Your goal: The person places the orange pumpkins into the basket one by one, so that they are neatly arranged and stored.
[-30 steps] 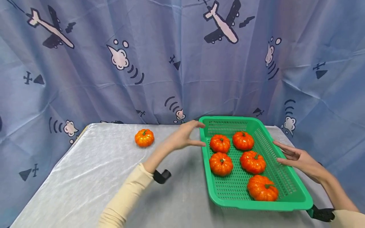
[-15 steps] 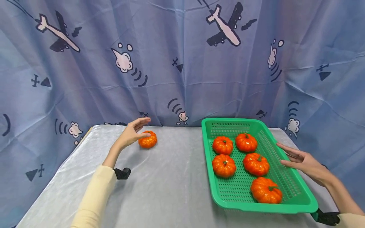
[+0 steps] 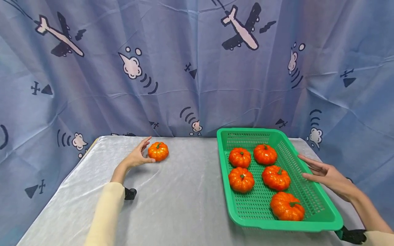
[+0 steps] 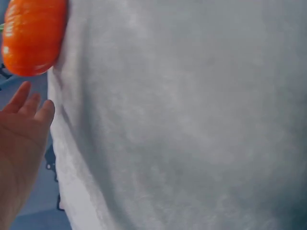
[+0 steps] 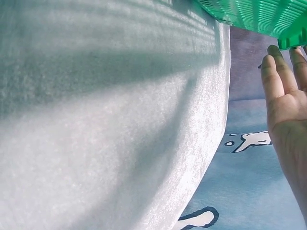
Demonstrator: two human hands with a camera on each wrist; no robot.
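A small orange pumpkin (image 3: 158, 151) with a green stem sits on the left part of the cloth. My left hand (image 3: 139, 156) is just left of it, fingers and thumb spread towards it; in the left wrist view, a gap separates the fingertips (image 4: 46, 111) from the pumpkin (image 4: 34, 38). A green plastic basket (image 3: 228, 201) on the right contains several pumpkins. At its right rim is my right hand (image 3: 333, 178), thumb overlapping the rim. In the right wrist view, its straight fingers (image 5: 272, 79) reach up to the basket edge (image 5: 292, 38).
A pale grey cloth (image 3: 172, 205) covers the table, and its bare middle lies between the single pumpkin and the basket. Behind hangs a blue curtain (image 3: 172, 78) with printed airplanes. The table's left edge (image 3: 63, 184) runs beside my left arm.
My left hand has moved left from the basket's left rim, passed over the lone pumpkin, and lowered beside it. My right hand stays at the right rim.
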